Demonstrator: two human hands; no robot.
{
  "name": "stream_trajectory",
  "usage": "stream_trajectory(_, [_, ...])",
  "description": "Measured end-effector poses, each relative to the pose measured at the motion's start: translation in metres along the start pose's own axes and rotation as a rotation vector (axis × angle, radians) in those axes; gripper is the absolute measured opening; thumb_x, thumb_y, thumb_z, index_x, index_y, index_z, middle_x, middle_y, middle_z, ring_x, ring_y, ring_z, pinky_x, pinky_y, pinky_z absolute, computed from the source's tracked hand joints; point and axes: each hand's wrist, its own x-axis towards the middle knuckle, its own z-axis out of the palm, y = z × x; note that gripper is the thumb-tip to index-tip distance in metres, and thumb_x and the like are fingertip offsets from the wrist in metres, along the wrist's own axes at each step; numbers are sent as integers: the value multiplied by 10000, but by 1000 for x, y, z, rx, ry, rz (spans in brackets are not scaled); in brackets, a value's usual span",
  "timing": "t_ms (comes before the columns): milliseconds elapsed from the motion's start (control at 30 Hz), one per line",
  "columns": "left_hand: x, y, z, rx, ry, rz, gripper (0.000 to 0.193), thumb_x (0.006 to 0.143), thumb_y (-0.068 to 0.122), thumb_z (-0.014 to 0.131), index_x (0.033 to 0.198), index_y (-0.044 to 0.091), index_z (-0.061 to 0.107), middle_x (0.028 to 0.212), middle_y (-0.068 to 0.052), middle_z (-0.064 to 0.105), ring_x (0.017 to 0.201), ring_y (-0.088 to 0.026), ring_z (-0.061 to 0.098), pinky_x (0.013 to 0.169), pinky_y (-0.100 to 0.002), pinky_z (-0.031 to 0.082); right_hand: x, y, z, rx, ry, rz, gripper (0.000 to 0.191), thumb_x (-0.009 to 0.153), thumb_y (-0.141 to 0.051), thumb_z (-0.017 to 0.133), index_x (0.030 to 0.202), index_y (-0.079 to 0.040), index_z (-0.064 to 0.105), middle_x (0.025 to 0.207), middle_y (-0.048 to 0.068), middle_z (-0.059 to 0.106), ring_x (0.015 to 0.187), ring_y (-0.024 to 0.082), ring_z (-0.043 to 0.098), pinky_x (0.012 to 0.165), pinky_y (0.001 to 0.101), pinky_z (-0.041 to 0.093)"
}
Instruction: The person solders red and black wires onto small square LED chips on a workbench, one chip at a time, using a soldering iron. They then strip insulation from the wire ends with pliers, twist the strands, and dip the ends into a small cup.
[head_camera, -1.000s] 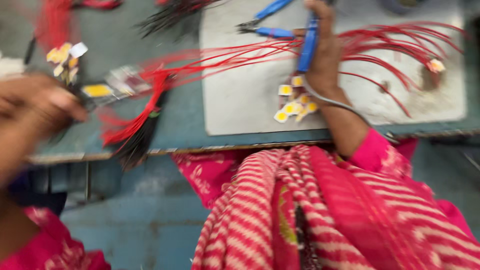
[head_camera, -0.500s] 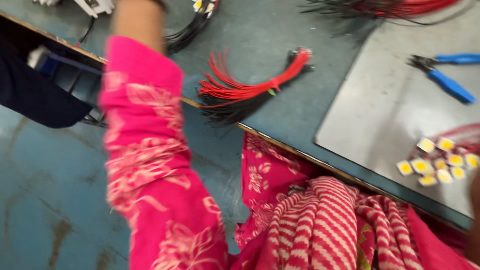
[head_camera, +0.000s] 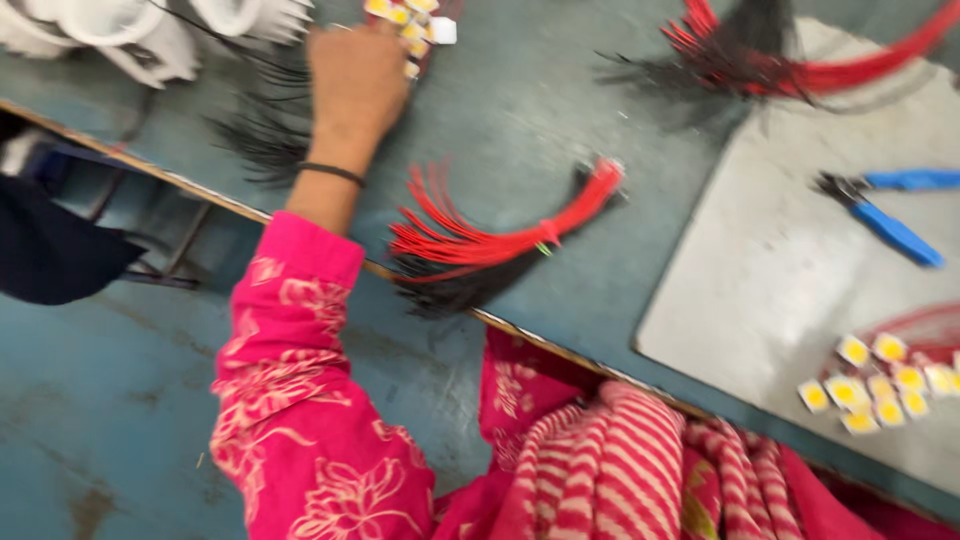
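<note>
The person's left hand (head_camera: 355, 80) reaches far across the grey-green bench (head_camera: 520, 110) to a small pile of yellow-and-white square chips (head_camera: 410, 22) at the top edge of the view. The hand lies over the near side of that pile, knuckles towards me; its fingers are curled down onto the chips, but whether they pinch one I cannot tell, since the fingertips are hidden and the picture is blurred. A dark band (head_camera: 330, 172) circles the wrist, and the pink flowered sleeve (head_camera: 290, 380) runs back off the bench edge.

Half a second ago that arm filled the left of the view with the hand cut off at the top; now the whole hand shows, settled at the chips. The right hand is out of view, where a second ago it was at the pale mat.

Just right of the forearm lies a bundle of red and black wires (head_camera: 490, 240), curved, its black ends hanging at the bench edge. Another such bundle (head_camera: 780, 60) lies at the top right. On the pale mat (head_camera: 760, 290) rest blue-handled pliers (head_camera: 885, 205) and, well apart from the hand, a second cluster of yellow chips (head_camera: 880, 385). White round housings (head_camera: 130, 30) sit at the top left corner.
</note>
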Motion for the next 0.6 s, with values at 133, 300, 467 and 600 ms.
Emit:
stream_trajectory(133, [-42,35,-57,-114,109,8,363,976,247,686,1226,-15,665,1329,-206,629,1365,-478,452,1129,-756,111,-43,0,-67,28,76,-5,214,1169,-186,480,1290,-10,469,1225,164,540,1074,256,543,870,340,508])
stream_trajectory(300, [-141,162,-126,-417,73,-45,416,1011,359,736,1322,87,694,1609,-149,477,1576,-456,234,1227,-726,60,-59,30,-117,80,230,-21,269,1200,-253,454,1241,9,498,1152,173,568,986,255,561,820,335,501])
stream_trajectory(467, [-193,257,-114,-475,61,-300,685,991,549,651,1496,102,527,1671,-254,298,1560,-515,112,1176,-739,-5,-86,54,-182,82,458,-44,365,1232,-320,429,1191,29,527,1078,181,596,899,253,578,770,331,493])
stream_trajectory(600, [-206,255,-76,-403,173,-279,599,1056,545,527,1515,161,551,1698,-181,356,1598,-482,140,1243,-718,6,-119,73,-246,34,649,-36,439,1232,-350,396,1172,52,560,989,167,612,831,248,581,697,321,457])
